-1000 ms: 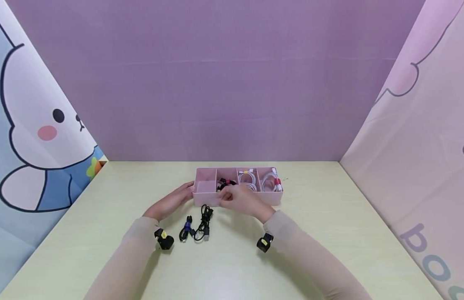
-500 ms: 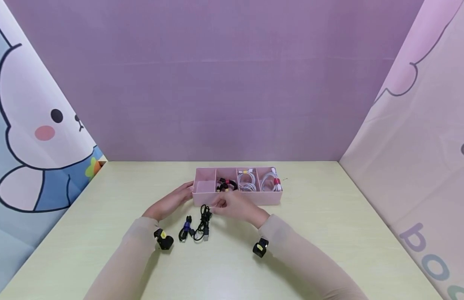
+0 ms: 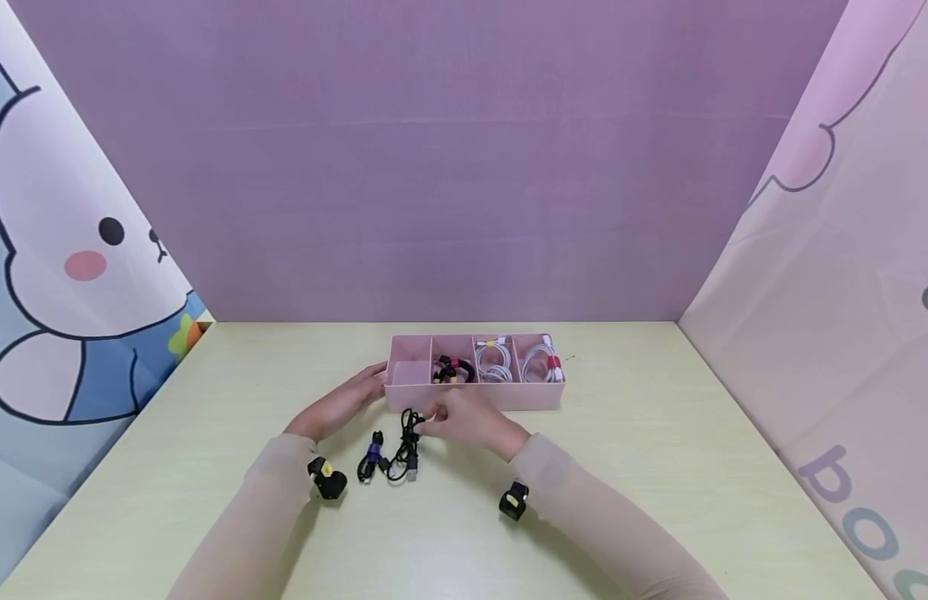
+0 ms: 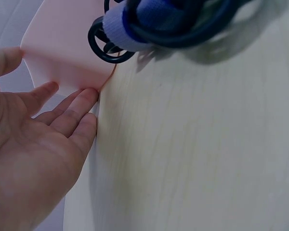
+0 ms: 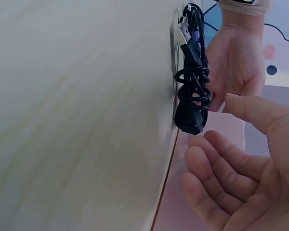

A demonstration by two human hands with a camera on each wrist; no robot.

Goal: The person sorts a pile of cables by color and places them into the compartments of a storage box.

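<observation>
My left hand [image 3: 340,407] touches the left end of the pink compartment box [image 3: 524,397], its fingers extended against the wall in the left wrist view. My right hand [image 3: 467,419] hovers before the box's front, beside a black USB cable [image 5: 192,94]. A gap shows between its thumb and loosely bent fingers in the right wrist view, and nothing lies in its grasp. That cable is bundled by its own coils. Left of it on the table is a smaller black cable [image 3: 373,457] with a purple strap [image 4: 142,21].
Black cables [image 3: 455,368] with a red tie lie in the box's second compartment from the left. White coiled cables [image 3: 496,360] fill the third, and another white cable [image 3: 541,363] with a red tie sits in the rightmost. A purple backdrop [image 3: 449,167] rises behind the table.
My right hand has drawn back from the second compartment, moving down and left to the black USB cable. My left hand stays at the box's end.
</observation>
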